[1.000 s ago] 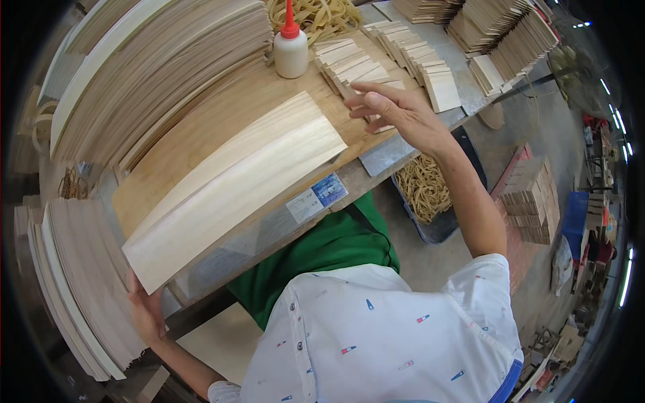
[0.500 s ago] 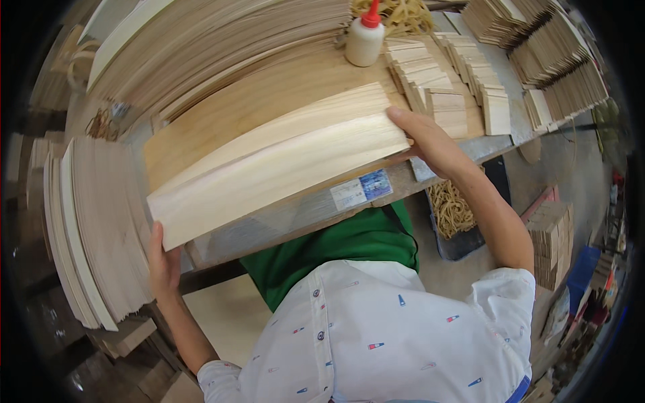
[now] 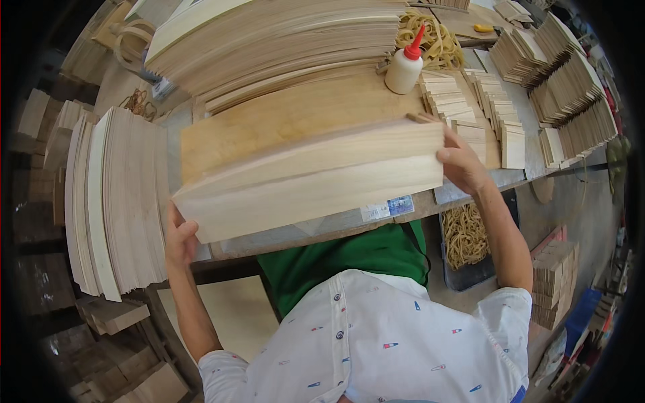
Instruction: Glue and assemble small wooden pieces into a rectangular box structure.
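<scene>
1. Since a second ago, the right hand (image 3: 462, 161) has left the small wood slats (image 3: 463, 107) and taken the right end of the pale board bundle (image 3: 309, 178), which now lies more level.
2. A blue-and-white rectangular label (image 3: 388, 207) sits on the tabletop (image 3: 470, 191) edge; a white glue bottle (image 3: 404, 68) with a red nozzle stands behind.
3. The left hand (image 3: 179, 238) grips the bundle's left end, fingers curled; both hands are closed on it above the tabletop's near edge.

Bright even daylight, soft faint shadows, sharp centre, strong fisheye bending at edges, black vignette corners, dim left side
</scene>
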Demonstrator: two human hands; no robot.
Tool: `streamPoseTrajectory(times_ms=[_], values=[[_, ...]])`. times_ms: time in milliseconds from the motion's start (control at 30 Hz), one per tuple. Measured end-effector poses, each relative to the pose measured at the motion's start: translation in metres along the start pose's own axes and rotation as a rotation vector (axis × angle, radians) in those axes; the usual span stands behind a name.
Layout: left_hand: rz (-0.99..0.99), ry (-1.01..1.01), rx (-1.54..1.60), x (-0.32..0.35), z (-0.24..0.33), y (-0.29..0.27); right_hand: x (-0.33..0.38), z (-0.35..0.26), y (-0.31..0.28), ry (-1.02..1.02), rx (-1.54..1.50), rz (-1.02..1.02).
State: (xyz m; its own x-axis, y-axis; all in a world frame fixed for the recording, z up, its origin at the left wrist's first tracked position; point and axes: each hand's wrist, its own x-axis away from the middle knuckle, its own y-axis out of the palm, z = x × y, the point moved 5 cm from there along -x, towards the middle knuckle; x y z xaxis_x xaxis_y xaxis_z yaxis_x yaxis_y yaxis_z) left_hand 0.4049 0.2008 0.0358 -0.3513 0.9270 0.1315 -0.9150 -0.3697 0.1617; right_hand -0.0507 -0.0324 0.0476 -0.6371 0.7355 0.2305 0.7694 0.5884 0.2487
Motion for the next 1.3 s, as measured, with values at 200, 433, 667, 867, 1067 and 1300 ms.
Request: streamPoseTrajectory(times_ms=[200, 433, 667, 867, 1067, 1300], values=[[-0.075, 0.042, -0.209, -0.023, 0.008, 0.021, -0.011, -0.007, 0.006, -0.039, 0.486, -0.113], [-0.086, 0.032, -0.246, -0.023, -0.008, 0.019, -0.007, 0.007, 0.005, -0.001, 0.379, -0.162], [-0.088, 0.034, -0.248, -0.022, -0.009, 0.026, -0.001, 0.002, 0.005, 0.025, 0.379, -0.186], [-0.084, 0.223, -0.213, -0.017, 0.024, 0.003, 0.021, -0.033, -0.020, -0.145, 0.402, -0.040], [0.181, 0.199, -0.203, -0.039, 0.023, -0.044, 0.032, -0.061, -0.085, -0.260, 0.455, 0.553], [0.399, 0.238, -0.293, -0.042, 0.042, -0.025, -0.035, -0.095, -0.142, -0.328, 1.063, 0.870]])
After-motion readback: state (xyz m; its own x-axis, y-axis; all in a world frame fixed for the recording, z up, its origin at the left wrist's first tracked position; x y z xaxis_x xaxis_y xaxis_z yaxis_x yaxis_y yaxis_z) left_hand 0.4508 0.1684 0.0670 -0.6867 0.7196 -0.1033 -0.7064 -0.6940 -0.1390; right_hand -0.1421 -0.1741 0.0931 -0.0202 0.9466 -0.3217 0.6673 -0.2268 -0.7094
